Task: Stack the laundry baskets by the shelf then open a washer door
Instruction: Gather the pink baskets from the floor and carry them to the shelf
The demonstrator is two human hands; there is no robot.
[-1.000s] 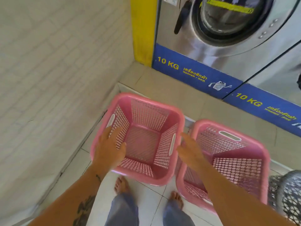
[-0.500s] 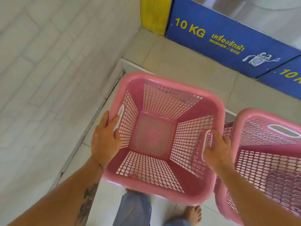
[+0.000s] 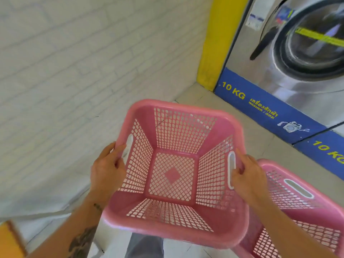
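Note:
A pink laundry basket (image 3: pixel 175 131) with mesh walls is held up in front of me, empty inside. My left hand (image 3: pixel 108 170) grips its left handle slot and my right hand (image 3: pixel 247 177) grips its right handle slot. A second pink basket (image 3: pixel 301 200) sits on the floor to the lower right, partly under the held one. At the upper right stands a steel front-load washer whose round door (image 3: pixel 312 41) is closed, with a dark handle on its left side.
A white brick wall (image 3: pixel 74 71) runs along the left. A yellow post (image 3: pixel 216 41) stands in the corner beside the washer. A blue "10 KG" band (image 3: pixel 260 107) runs along the washer bases. An orange object (image 3: pixel 9 239) shows at the bottom left.
Both hands went from reaching to gripping the left basket's handles. The basket has come up off the floor, and my view has tilted up so the washer door shows again.

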